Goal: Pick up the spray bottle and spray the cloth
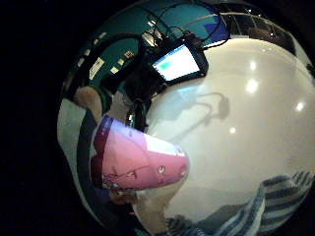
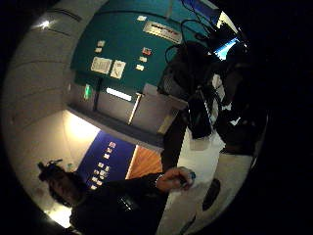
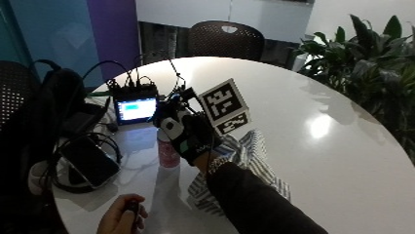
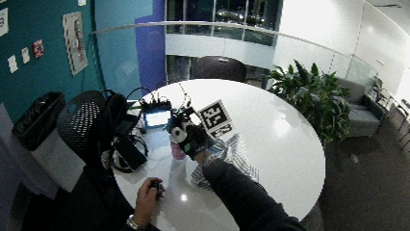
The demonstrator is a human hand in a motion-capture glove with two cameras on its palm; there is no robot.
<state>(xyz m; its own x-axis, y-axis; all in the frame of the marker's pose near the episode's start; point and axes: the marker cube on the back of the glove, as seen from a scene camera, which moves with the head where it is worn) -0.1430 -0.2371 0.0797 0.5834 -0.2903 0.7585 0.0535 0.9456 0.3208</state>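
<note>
In the outside view my gloved right hand (image 3: 185, 131) is curled round the top of a pink spray bottle (image 3: 168, 153), which stands upright beside the cloth. I cannot tell whether its base touches the white table (image 3: 324, 87). The striped blue and white cloth (image 3: 250, 148) lies crumpled on the table just right of the bottle, partly under my forearm. In the little finger side palm view the pink bottle (image 1: 138, 157) sits close to the palm, with the striped cloth (image 1: 275, 196) on the table beyond it. The wide view shows the same hand (image 4: 187, 132), bottle (image 4: 177, 150) and cloth (image 4: 230, 154).
A small lit screen (image 3: 135, 108) with cables stands behind the bottle. A phone and more cables (image 3: 87, 163) lie at the table's left edge beside a black bag (image 3: 45, 97). The bare left hand (image 3: 122, 217) holds a small dark object near the front edge. Plants (image 3: 369, 63) stand at the right.
</note>
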